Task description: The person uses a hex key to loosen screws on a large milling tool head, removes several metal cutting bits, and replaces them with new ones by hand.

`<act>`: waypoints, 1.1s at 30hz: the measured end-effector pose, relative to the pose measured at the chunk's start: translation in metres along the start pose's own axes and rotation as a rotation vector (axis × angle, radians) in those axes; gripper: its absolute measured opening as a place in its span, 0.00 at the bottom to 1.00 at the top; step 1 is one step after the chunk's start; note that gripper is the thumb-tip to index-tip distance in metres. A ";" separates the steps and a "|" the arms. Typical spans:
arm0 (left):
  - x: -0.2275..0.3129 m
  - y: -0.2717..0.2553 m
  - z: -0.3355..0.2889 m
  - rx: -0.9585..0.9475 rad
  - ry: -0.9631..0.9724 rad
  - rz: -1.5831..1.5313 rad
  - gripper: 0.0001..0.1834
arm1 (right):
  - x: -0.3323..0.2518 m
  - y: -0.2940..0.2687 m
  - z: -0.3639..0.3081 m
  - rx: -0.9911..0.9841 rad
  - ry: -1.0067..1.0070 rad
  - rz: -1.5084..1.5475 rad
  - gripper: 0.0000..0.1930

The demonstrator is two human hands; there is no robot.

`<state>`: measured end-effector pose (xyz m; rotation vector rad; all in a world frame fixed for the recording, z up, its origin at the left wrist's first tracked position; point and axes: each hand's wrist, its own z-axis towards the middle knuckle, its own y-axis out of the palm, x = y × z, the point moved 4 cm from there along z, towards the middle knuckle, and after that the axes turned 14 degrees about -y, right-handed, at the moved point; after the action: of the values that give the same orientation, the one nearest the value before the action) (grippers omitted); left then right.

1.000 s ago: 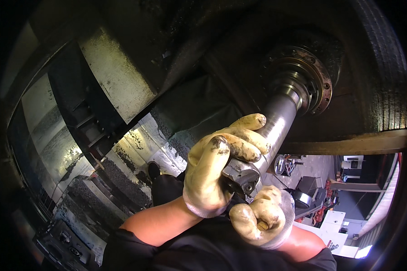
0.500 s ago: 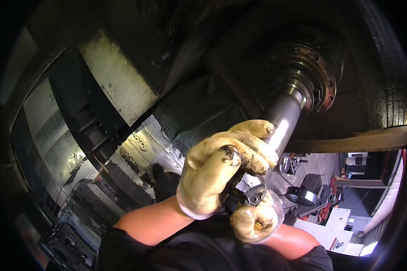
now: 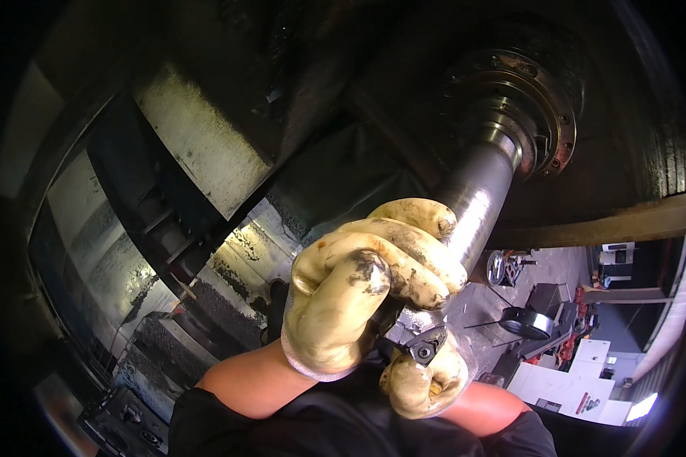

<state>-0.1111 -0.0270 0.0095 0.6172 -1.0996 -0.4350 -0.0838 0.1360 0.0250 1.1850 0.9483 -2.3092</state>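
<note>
My left hand (image 3: 351, 293), in a stained cream glove, is closed with its thumb folded inward. From its palm side, a dark cutting-tool holder (image 3: 425, 350) with a screwed-on tip points toward my right hand. My right hand (image 3: 427, 385), in a matching glove, is a fist just below that tip. A small yellowish piece shows between its fingers, too small to name. Beyond my left fingers, a smooth bright steel shaft (image 3: 472, 198) slants up to a round bolted flange (image 3: 564, 137). The left fingers overlap the shaft in view; I cannot tell whether they touch it.
Dark machine housing surrounds the work above. Pale, scuffed metal covers (image 3: 202, 141) stand at the left, over ridged, dirty metal (image 3: 240, 244). A brownish beam (image 3: 617, 225) crosses at the right. Past it lie the workshop floor, a round black-rimmed object (image 3: 527, 324) and white cabinets (image 3: 560, 381).
The view has shifted slightly, and the flange sits a little higher in it. Both hands appear slightly lower, the left one also further left. Their grips look the same.
</note>
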 end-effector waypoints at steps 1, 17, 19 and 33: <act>0.000 0.000 0.002 -0.007 0.022 0.012 0.28 | 0.002 0.001 -0.004 0.036 0.002 -0.004 0.03; 0.001 -0.002 0.002 -0.102 -0.008 -0.085 0.21 | 0.005 0.014 -0.008 0.231 0.188 0.075 0.07; 0.003 0.000 0.005 -0.113 -0.010 -0.021 0.24 | 0.006 0.013 0.003 0.192 0.109 0.043 0.08; 0.019 -0.022 -0.027 0.216 -0.066 0.348 0.47 | 0.013 -0.021 -0.008 -0.267 -0.049 0.088 0.11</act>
<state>-0.0791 -0.0479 -0.0005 0.5878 -1.2989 -0.0363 -0.0986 0.1561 0.0195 1.0330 1.1211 -2.0571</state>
